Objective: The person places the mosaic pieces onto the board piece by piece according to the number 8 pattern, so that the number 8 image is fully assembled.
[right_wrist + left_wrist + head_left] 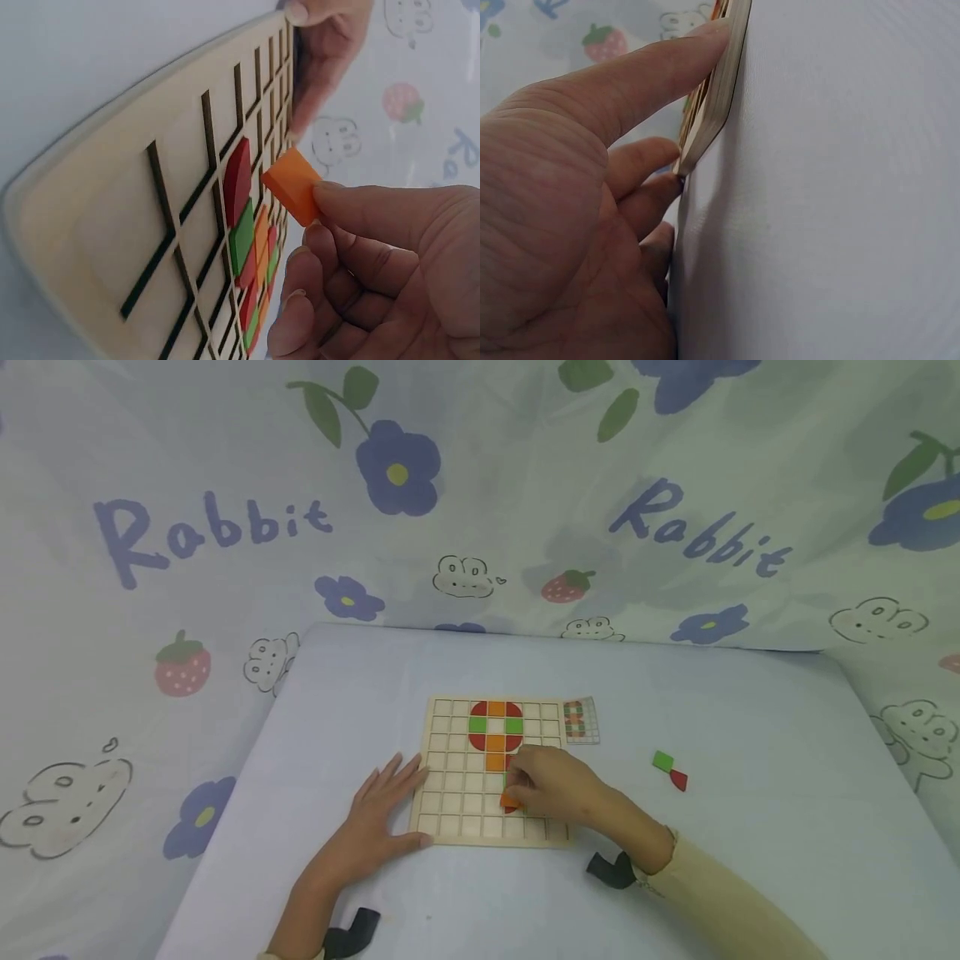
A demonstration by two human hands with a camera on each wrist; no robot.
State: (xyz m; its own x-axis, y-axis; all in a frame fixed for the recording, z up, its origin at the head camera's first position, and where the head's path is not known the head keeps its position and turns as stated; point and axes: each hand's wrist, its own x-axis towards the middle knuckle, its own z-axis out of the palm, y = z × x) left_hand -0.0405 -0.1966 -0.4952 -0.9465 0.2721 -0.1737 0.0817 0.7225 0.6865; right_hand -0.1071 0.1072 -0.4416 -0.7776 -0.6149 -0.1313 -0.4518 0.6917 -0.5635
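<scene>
Between thumb and fingertips my right hand (558,783) pinches an orange square tile (295,184), held tilted just over the wooden grid board (453,785). Beside that tile a red rounded tile (238,182) and a green tile (241,238) sit in the board's cells. Farther up the board, red, green and orange tiles form a ring round one bare cell, with another orange tile (495,762) below it. My left hand (375,818) lies at the board's left edge, fingers spread and thumb touching the near left corner. In the head view the right hand hides some of the tiles.
A small pattern card (582,721) lies against the board's right edge. Out to the right on the white table (750,860) are a loose green tile (663,761) and a loose red rounded tile (678,780). A printed cloth (480,510) hangs behind the table.
</scene>
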